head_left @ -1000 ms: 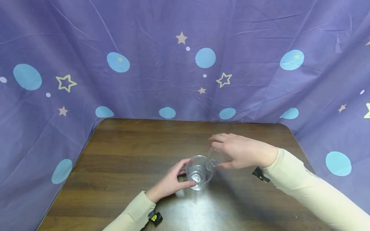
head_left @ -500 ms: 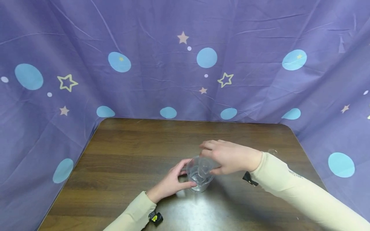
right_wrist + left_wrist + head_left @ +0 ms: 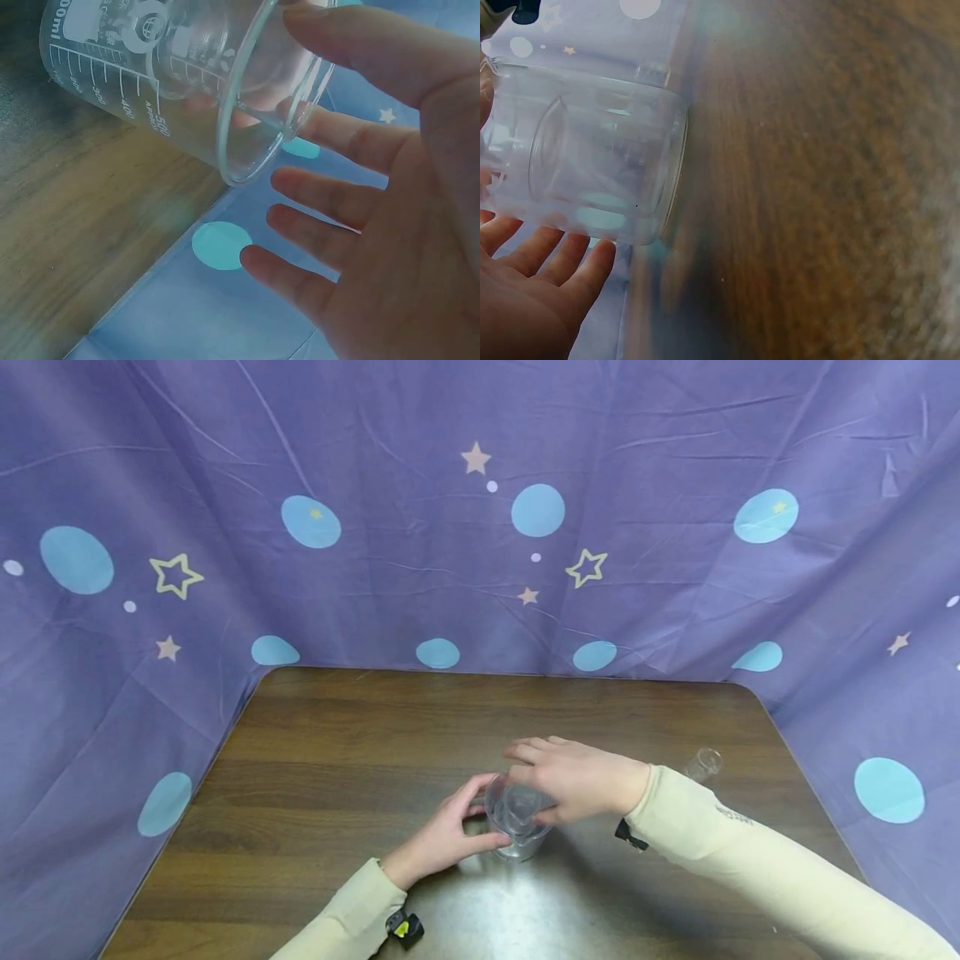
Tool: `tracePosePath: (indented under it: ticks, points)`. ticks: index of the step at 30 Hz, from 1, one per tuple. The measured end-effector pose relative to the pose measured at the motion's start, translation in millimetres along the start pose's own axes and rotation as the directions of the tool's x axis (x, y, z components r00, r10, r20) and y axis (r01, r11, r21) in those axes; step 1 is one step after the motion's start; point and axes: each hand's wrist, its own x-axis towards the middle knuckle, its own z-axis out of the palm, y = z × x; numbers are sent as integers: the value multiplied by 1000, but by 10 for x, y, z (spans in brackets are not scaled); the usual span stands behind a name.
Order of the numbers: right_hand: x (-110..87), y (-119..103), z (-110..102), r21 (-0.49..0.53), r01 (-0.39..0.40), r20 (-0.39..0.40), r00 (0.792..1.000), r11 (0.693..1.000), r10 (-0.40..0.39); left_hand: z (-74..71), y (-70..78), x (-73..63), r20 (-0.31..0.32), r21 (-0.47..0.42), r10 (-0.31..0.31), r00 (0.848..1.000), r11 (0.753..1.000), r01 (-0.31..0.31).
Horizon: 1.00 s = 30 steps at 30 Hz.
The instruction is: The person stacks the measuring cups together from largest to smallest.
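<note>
Evidently the left hand's (image 3: 453,828) fingers grasp a large, clear glass beaker (image 3: 622,161) standing on the brown wooden table (image 3: 337,735). A smaller clear glass beaker (image 3: 521,803), pinched by the right hand (image 3: 573,777), sits partway inside: nesting, I'd judge, is begun, with seating and release left. Farther off, a little clear glass vessel (image 3: 705,764) stands untouched.

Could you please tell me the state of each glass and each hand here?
Big beaker: upright on the table, open at the top.
Small beaker: partly inside the big beaker, its base above the big one's base.
Far glass: on the table, seemingly upright, partly hidden by the right sleeve.
Left hand: holds the big beaker's side.
Right hand: pinches the small beaker near its rim.
</note>
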Motion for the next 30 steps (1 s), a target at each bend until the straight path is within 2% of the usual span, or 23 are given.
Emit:
tracePosePath:
  ticks: [19, 30]
  points:
    - [131, -15, 160, -78, -16, 47, 999, 997, 20, -2, 2, -2, -3, -14, 2, 1000, 1000, -2]
    - [210, -8, 246, -182, -1, 44, 999, 983, 9, 0, -7, -6, -4, -17, 3, 1000, 1000, -3]
